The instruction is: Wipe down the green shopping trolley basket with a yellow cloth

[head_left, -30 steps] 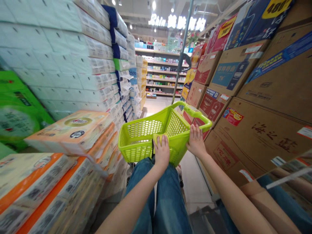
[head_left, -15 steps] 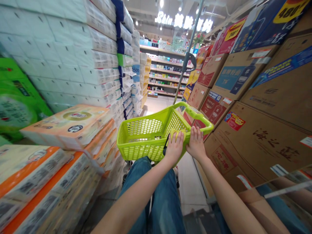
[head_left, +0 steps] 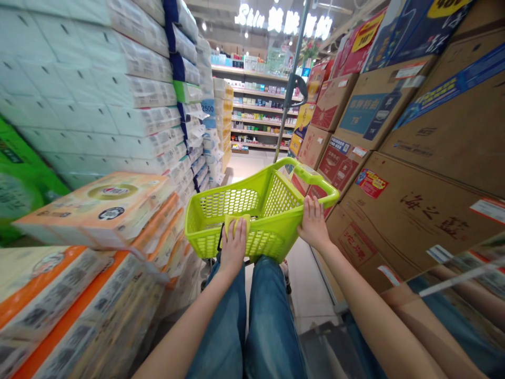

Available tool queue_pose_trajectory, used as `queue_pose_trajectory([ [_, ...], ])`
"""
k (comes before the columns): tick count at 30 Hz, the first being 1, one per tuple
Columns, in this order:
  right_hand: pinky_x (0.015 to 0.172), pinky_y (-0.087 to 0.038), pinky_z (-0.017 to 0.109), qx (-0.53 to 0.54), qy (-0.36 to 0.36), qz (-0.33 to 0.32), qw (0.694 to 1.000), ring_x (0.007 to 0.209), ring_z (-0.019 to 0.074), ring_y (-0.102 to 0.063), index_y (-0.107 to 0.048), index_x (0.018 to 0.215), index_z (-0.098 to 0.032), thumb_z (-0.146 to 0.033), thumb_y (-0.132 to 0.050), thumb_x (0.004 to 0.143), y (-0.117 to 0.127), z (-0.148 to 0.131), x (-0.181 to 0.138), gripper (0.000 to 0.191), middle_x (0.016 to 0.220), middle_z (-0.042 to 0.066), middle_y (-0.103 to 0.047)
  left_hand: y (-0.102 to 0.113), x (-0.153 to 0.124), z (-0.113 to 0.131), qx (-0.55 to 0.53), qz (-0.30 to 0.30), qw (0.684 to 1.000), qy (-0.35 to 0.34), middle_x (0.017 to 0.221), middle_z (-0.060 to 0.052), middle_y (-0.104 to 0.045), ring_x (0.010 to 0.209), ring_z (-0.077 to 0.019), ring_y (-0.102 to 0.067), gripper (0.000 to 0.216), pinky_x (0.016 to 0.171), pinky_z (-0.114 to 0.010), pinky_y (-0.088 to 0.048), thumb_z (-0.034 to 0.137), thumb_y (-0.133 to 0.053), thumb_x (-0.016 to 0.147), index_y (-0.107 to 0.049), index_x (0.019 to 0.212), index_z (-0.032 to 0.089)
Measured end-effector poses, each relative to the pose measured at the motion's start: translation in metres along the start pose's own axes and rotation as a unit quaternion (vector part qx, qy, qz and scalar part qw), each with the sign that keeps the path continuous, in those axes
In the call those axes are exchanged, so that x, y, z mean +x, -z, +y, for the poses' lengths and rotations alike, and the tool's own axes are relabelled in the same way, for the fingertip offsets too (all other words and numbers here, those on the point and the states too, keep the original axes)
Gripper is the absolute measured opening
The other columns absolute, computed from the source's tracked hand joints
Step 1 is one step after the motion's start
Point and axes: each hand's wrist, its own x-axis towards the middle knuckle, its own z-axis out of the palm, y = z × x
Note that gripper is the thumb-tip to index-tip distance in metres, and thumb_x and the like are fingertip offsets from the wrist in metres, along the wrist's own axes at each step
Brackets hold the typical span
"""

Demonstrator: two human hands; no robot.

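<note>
My L hand (head_left: 233,246) fingers press cloth (head_left: 236,220) onto basket (head_left: 276,202) rim, R hand (head_left: 313,225) fingers curl round corner; loose cloth could slip inside, imo.

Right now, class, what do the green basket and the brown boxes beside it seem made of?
Green basket: probably moulded plastic, slightly glossy, its walls pierced by even holes. Brown boxes: likely cardboard, matt, with printed faces and stuck-on labels.

The basket (head_left: 272,237) is lime green, its walls a honeycomb mesh, and the cloth (head_left: 235,220) is yellow. The jeans (head_left: 268,316) are blue. The tissue packs (head_left: 98,210) are orange and white (those stacked higher are pale white with small dark dots). The cardboard boxes (head_left: 414,221) are brown with red and blue labels.
</note>
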Motion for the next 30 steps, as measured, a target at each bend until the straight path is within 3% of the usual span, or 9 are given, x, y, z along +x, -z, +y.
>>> queue_pose_trajectory([
  [4, 0.12, -0.014, 0.058, 0.003, -0.004, 0.003, 1.0, 0.148, 0.0357, -0.003, -0.012, 0.149, 0.005, -0.022, -0.055, 0.071, -0.001, 0.0, 0.0, 0.093, 0.157, 0.024, -0.022, 0.002, 0.021, 0.036, -0.001, -0.004, 1.0, -0.005, 0.15, -0.016, -0.044, 0.14, -0.0298, -0.038, 0.058, 0.116, -0.057, -0.028, 0.009, -0.037, 0.092, -0.034, 0.149, 0.012],
  [8, 0.119, -0.015, 0.059, 0.003, 0.001, 0.01, 1.0, 0.148, 0.0358, -0.003, -0.009, 0.149, 0.004, -0.023, -0.055, 0.073, -0.003, 0.001, 0.0, 0.093, 0.156, 0.025, -0.022, 0.002, 0.061, 0.102, -0.025, 0.013, 0.998, -0.055, 0.152, -0.014, -0.042, 0.138, -0.0285, -0.041, 0.053, 0.116, -0.055, -0.03, 0.016, -0.036, 0.095, -0.036, 0.148, 0.013],
  [11, 0.117, -0.018, 0.061, -0.009, 0.014, 0.014, 1.0, 0.148, 0.0368, -0.004, -0.009, 0.15, 0.002, -0.023, -0.051, 0.079, -0.005, 0.003, -0.001, 0.086, 0.155, 0.026, -0.023, 0.004, 0.089, 0.144, -0.048, 0.032, 0.997, -0.055, 0.151, -0.015, -0.042, 0.136, -0.028, -0.045, 0.051, 0.114, -0.055, -0.034, 0.021, -0.033, 0.098, -0.036, 0.148, 0.014],
  [14, 0.116, -0.02, 0.061, -0.021, 0.024, 0.012, 0.999, 0.148, 0.0373, -0.004, -0.013, 0.15, -0.001, -0.024, -0.047, 0.083, -0.006, 0.004, -0.001, 0.079, 0.155, 0.026, -0.024, 0.003, 0.099, 0.158, -0.057, 0.048, 0.995, -0.064, 0.15, -0.015, -0.044, 0.134, -0.0279, -0.046, 0.05, 0.114, -0.054, -0.034, 0.021, -0.033, 0.098, -0.037, 0.148, 0.013],
  [18, 0.118, -0.018, 0.059, -0.006, -0.001, 0.007, 1.0, 0.148, 0.0365, -0.006, -0.011, 0.149, 0.004, -0.026, -0.054, 0.076, -0.004, 0.002, 0.0, 0.089, 0.155, 0.027, -0.024, -0.003, 0.085, 0.135, -0.057, 0.047, 0.994, -0.086, 0.15, -0.015, -0.043, 0.137, -0.0256, -0.043, 0.053, 0.117, -0.051, -0.03, 0.02, -0.036, 0.097, -0.033, 0.149, 0.013],
  [30, 0.118, -0.017, 0.059, 0.004, 0.0, 0.002, 1.0, 0.148, 0.0363, -0.005, -0.012, 0.149, 0.004, -0.022, -0.055, 0.07, -0.001, 0.0, 0.001, 0.093, 0.156, 0.024, -0.022, 0.0, 0.007, -0.003, 0.0, -0.008, 1.0, -0.029, 0.146, -0.014, -0.049, 0.139, -0.0274, -0.039, 0.057, 0.117, -0.054, -0.029, 0.008, -0.035, 0.092, -0.035, 0.149, 0.013],
])
